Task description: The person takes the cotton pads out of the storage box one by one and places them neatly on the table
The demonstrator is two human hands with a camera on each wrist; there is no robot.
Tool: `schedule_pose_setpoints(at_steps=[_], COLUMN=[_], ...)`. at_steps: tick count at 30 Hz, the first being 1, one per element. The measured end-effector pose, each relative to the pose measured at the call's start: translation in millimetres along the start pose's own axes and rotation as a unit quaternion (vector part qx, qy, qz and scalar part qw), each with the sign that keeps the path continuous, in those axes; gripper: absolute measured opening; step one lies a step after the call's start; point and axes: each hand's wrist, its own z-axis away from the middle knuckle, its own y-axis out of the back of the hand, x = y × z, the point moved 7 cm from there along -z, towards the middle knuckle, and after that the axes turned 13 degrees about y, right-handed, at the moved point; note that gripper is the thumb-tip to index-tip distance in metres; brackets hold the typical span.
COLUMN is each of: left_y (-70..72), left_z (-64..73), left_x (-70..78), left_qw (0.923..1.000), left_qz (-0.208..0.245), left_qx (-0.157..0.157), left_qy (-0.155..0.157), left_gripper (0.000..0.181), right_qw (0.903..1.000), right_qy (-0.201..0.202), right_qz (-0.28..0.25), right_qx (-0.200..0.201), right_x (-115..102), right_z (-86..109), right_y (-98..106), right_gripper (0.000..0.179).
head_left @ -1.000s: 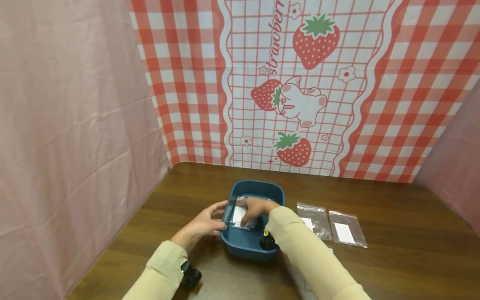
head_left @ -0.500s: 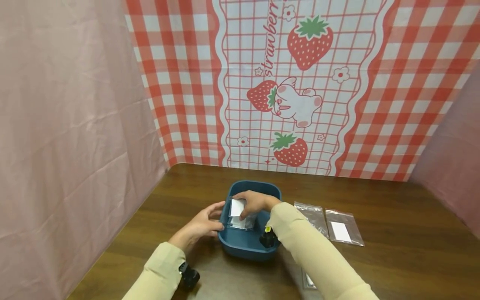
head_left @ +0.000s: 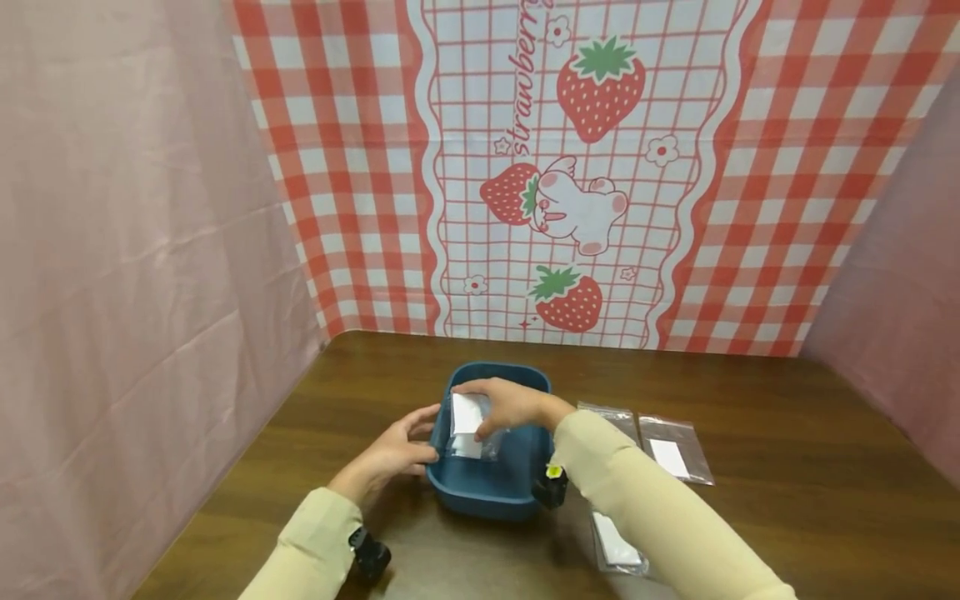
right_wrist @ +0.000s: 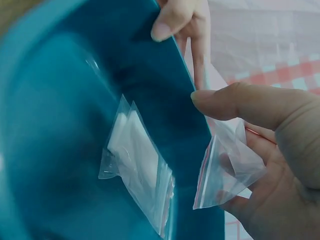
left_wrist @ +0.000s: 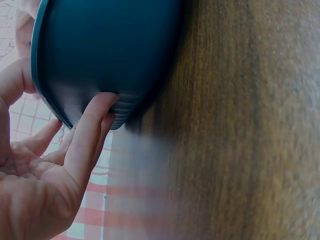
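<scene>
In the head view, a left hand (head_left: 393,450) sits against the left side of a blue bin (head_left: 483,506), presumably to steady it. The right hand (head_left: 513,406) pinches a clear bag with a white insert (head_left: 465,408), thumb at one edge and fingers at the other, above the bin's left part, close to that wall. Similar packets (head_left: 468,447) lie below; bin floor to their right offers room to shift. Right of the bin, loose bags (head_left: 678,450) lie flat on the table (head_left: 787,483), some partly behind the right sleeve (head_left: 660,508).

In the left wrist view, the fingers press the bin's outer wall, with tabletop stretching beside it.

In the right wrist view, the left thumb hooks over the rim, so that hand grasps the wall from both sides. The held bag's zip end hangs by the rim, which could snag it. Through the glossy film, the right fingertips' exact contact is hard to tell.
</scene>
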Motion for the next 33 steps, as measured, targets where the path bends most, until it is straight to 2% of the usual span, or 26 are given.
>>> schedule_pose_setpoints(at_steps=[9,20,27,30,33], left_y=[-1.4,-2.4,-4.3,-4.3,-4.5], left_z=[1.0,2.2,2.1,2.4,3.2], left_x=[0.0,-1.8,-1.6,-1.3,-0.7], left_qw=[0.9999,1.0,0.9999,0.9999,1.0], left_qz=[-0.01,-0.005,0.01,0.008,0.003], left_qx=[0.0,0.006,0.002,0.003,0.004], left_qy=[0.011,0.003,-0.01,-0.007,-0.003], left_gripper=[0.072,0.072,0.074,0.074,0.074], right_qw=[0.9982,0.9904,0.9886,0.9861,0.9864], right_qy=[0.049,0.114,0.122,0.133,0.126], right_qz=[0.018,0.028,0.012,0.007,-0.001], right_qx=[0.028,0.073,0.088,0.099,0.106], right_x=[-20,-44,-49,-49,-44], right_z=[21.6,54.1,79.4,89.4,100.2], right_y=[1,-6,-9,-9,-9], right_gripper=[0.075,0.079,0.08,0.08,0.078])
